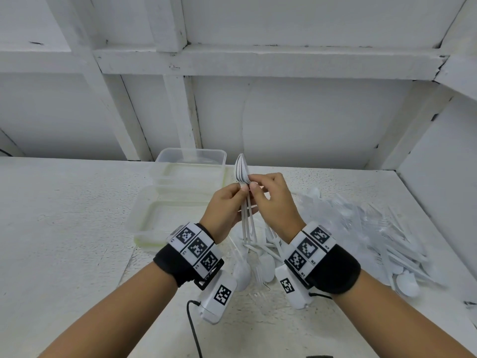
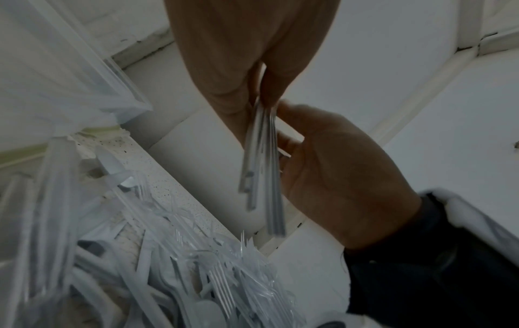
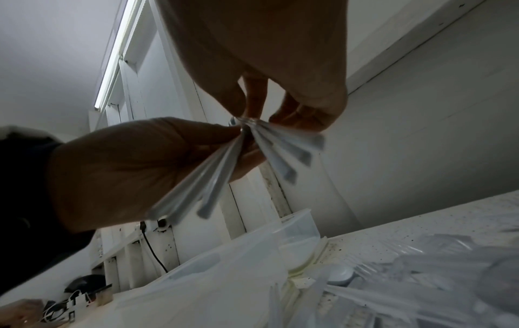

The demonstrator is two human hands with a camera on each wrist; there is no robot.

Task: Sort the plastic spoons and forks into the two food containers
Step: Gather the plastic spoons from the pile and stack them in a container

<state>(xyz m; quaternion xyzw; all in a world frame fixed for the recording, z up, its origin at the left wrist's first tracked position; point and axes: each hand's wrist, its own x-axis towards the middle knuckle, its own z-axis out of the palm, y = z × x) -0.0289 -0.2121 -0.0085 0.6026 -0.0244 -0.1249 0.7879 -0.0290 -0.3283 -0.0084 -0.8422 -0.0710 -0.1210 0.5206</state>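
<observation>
- Stack of white plastic spoons (image 1: 242, 169) pinched between both hands: smooth, slight sheen.
- Two clear rectangular plastic food containers (image 1: 191, 161) beyond left hand: translucent, glossy.
- White speckled tabletop (image 1: 64, 215) beneath the hands: matt, rough.
- Black cloth wristbands (image 1: 333, 270): matt.

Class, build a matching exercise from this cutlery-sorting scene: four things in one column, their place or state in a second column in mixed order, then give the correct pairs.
Things
1. stack of spoons
2. far container
3. loose cutlery pile
4. near container

Places or states
A. spread on the table at the right
B. held upright by both hands
C. at the back, next to the wall
D. partly hidden behind the left hand

Pairs: 1-B, 2-C, 3-A, 4-D
</observation>
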